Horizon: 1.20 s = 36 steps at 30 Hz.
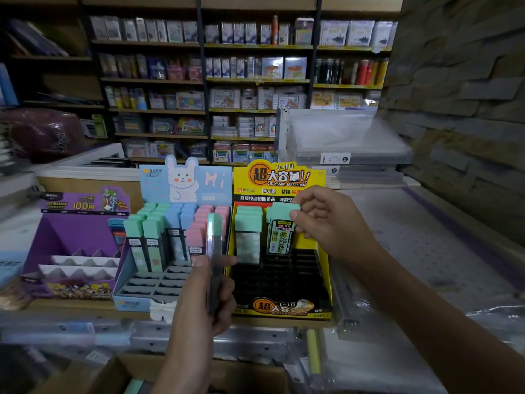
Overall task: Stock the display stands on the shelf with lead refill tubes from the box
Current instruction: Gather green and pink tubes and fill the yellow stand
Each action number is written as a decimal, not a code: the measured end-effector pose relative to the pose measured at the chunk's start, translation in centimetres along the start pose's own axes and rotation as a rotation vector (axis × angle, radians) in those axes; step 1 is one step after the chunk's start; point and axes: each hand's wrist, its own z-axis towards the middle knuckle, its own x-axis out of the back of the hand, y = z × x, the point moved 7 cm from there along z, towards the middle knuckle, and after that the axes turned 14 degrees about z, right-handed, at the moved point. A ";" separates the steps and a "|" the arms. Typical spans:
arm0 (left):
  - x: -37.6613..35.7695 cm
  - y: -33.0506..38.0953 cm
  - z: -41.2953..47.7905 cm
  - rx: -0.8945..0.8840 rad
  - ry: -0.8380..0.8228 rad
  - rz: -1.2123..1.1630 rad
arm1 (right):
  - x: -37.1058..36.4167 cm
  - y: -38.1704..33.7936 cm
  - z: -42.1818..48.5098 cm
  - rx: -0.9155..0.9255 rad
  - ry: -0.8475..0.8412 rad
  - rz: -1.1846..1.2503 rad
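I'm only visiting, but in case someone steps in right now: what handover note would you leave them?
Left hand grips a green-capped tube upright, in front of the stands. Right hand pinches a second tube at the back rows of the yellow stand; seated or not, unclear.
Done: a few tubes stand in the yellow stand's back rows; the blue stand is filled at the back.
Left: place both held tubes, then fill the empty front slots from the box below.

Mint-capped tubes (281,227), yellow stand (324,268), pale-blue bunny stand (130,301), purple stand (48,237).
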 end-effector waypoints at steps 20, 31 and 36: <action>0.9 -0.5 0.0 -0.116 0.072 0.201 | -0.3 -0.3 0.0 0.042 -0.014 -0.070; 0.9 1.1 0.2 -0.215 0.067 0.241 | -0.8 0.2 -0.1 0.016 -0.071 -0.132; 0.7 2.3 0.5 -0.282 0.039 0.264 | -1.0 0.6 -0.1 0.016 -0.085 -0.231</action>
